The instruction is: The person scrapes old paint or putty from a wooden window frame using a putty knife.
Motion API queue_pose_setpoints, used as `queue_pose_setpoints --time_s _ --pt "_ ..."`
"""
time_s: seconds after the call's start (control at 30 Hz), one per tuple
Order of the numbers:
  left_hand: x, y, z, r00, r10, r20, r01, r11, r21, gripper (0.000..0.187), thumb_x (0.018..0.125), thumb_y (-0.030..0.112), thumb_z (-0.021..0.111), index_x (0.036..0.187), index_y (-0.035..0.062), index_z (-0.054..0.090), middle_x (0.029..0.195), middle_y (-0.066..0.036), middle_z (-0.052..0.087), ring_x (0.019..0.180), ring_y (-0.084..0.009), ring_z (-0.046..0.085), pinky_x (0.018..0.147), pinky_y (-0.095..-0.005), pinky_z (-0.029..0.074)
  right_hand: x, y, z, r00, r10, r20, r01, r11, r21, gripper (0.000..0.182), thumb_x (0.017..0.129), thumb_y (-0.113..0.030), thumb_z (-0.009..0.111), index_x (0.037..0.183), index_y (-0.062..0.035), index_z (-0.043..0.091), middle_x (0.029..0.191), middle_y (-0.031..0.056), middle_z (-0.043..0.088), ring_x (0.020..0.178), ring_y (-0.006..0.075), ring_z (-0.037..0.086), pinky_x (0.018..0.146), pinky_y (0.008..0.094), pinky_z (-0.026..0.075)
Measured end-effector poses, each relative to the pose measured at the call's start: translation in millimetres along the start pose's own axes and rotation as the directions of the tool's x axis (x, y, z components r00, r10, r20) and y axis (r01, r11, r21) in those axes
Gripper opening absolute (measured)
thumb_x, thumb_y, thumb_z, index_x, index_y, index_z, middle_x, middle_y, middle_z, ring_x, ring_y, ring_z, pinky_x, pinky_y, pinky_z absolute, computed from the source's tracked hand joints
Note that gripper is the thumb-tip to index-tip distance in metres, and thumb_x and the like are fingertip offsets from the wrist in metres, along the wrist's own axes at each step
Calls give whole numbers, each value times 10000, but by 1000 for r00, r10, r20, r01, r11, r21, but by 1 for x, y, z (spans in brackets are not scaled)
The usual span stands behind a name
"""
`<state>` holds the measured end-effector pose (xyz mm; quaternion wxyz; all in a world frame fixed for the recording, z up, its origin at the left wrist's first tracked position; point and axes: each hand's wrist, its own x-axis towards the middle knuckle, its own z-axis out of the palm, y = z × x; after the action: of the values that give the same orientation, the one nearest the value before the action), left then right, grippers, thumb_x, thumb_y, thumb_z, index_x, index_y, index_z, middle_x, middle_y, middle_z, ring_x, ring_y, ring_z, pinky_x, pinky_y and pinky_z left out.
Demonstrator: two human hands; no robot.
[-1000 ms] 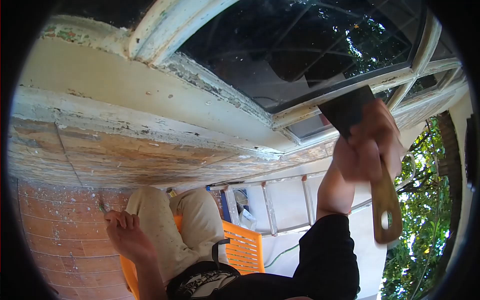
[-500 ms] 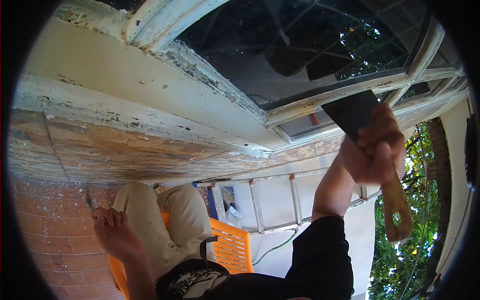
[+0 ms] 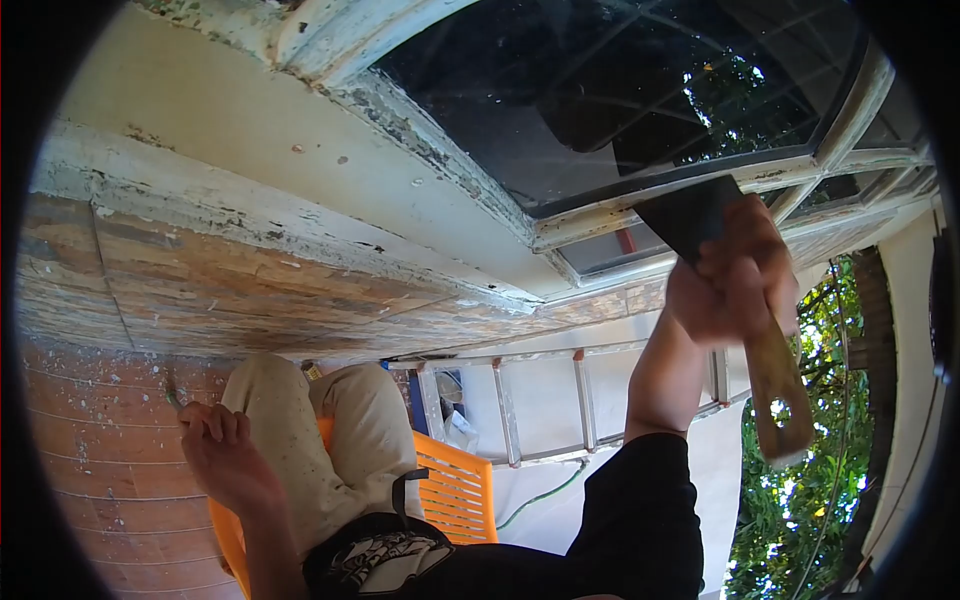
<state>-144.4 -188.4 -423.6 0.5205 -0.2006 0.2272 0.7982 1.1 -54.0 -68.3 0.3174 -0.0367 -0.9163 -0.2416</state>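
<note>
My right hand [image 3: 735,275] is wrapped round the wooden handle of a wide scraper [image 3: 690,215]. The scraper's dark blade lies against the white window frame [image 3: 600,215], just below the dark glass pane [image 3: 620,100]. Paint on the frame is worn and flaking. At the lower left, my left hand [image 3: 225,455] is held beside my knee with its fingers curled. A thin greenish tool [image 3: 173,398] sticks up from those fingers, and most of it is hidden.
An orange plastic chair [image 3: 455,490] is under me. Behind it a ladder [image 3: 545,400] lies along a pale wall, near a green hose [image 3: 545,495]. Paint chips dot the brown tiled floor [image 3: 110,450]. Green foliage [image 3: 790,520] shows at the right.
My right hand and the scraper have shifted slightly left and up along the frame. My left hand has hardly moved. The whole view has shifted a little.
</note>
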Motion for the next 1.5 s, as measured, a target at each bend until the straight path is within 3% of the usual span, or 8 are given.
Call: queue_pose_setpoints --time_s 0.17,0.23,0.27,0.3,0.47,0.83,0.93,1.5 --pt "0 1 -2 1000 -7 21 7 1000 -8 134 950 170 437 839 100 463 718 22 332 642 -81 310 616 -259 281 -2 1 -1 998 -66 3 66 994 -84 315 809 -90 525 539 -34 373 475 94 400 411 178 378 451 285 339" --pt "0 0 0 1000 -11 0 11 1000 -5 135 948 172 442 836 101 462 716 23 330 641 -80 307 614 -258 278 -2 -2 -4 998 40 -48 -32 987 157 287 784 -70 523 545 -19 373 481 101 393 409 182 378 444 282 335" --pt "0 0 0 1000 -7 -5 7 1000 -7 137 947 175 446 832 101 462 714 24 328 639 -81 301 610 -260 272 0 6 4 988 -153 -12 143 945 -295 280 776 -61 518 542 -16 370 472 98 388 406 173 375 442 272 319" --pt "0 0 0 1000 -3 -8 3 1000 -8 139 945 178 451 829 102 462 711 25 325 637 -81 295 607 -261 266 -4 14 1 999 -11 44 11 1000 4 274 765 -52 511 534 -23 367 462 87 373 401 172 366 428 276 293" --pt "0 0 0 999 -7 -45 7 1000 -7 149 943 182 450 816 105 454 703 26 317 635 -82 286 603 -263 257 6 -5 5 995 25 -93 -16 996 93 253 707 -26 488 517 -31 321 461 71 316 397 153 321 402 278 232" --pt "-1 -1 3 999 0 -52 1 1000 14 133 935 177 450 822 108 454 697 26 293 634 -81 276 603 -263 255 2 14 0 993 -84 81 80 996 50 332 793 -83 514 509 -17 355 453 82 371 401 161 374 418 275 278" --pt "-1 -1 1 999 -5 -42 4 1000 -12 132 934 179 454 822 109 453 698 27 292 634 -80 273 604 -262 256 5 1 5 997 -9 -76 17 995 100 255 703 -41 488 505 -14 330 455 79 341 396 148 344 405 271 249" --pt "0 -2 0 1000 -9 -26 9 1000 -10 144 944 183 459 822 106 460 698 25 306 634 -83 284 607 -261 265 2 10 -9 999 -37 -19 36 998 -52 325 811 -130 505 536 -50 352 450 62 384 402 160 360 434 303 308"
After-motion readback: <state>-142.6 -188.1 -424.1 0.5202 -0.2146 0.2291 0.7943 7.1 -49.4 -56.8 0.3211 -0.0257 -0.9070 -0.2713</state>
